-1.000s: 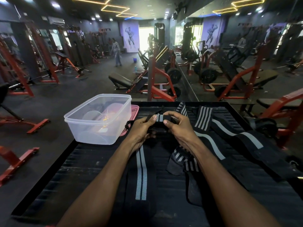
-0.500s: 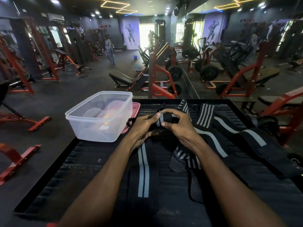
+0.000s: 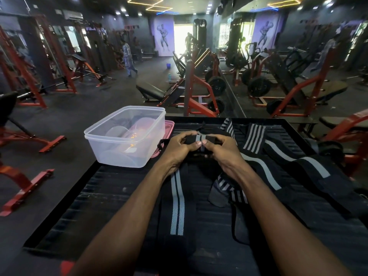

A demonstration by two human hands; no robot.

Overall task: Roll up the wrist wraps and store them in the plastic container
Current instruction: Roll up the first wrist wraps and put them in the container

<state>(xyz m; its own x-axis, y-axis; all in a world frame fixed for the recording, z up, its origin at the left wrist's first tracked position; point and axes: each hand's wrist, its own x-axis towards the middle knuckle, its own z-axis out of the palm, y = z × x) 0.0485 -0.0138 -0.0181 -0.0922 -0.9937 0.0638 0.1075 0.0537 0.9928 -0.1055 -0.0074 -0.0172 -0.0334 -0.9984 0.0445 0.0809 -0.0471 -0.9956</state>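
Observation:
A black wrist wrap with grey stripes (image 3: 177, 204) lies lengthwise on the black ribbed platform (image 3: 95, 196). Its far end is rolled into a small bundle. My left hand (image 3: 178, 147) and my right hand (image 3: 223, 151) both grip that bundle, thumbs meeting on top. Other striped wraps (image 3: 278, 162) lie spread out to the right, one crumpled (image 3: 225, 188) under my right wrist. The clear plastic container (image 3: 127, 136) stands at the platform's far left corner, open on top, just left of my left hand.
A pink lid (image 3: 169, 128) lies under the container's right side. Red and black gym machines (image 3: 199, 92) stand beyond the platform. A person (image 3: 127, 58) walks across the floor far off. A mirror wall runs along the right.
Both hands have kept turning the bundle at the wrap's far end; the thumbs have come together over it. The distant person has walked further left.

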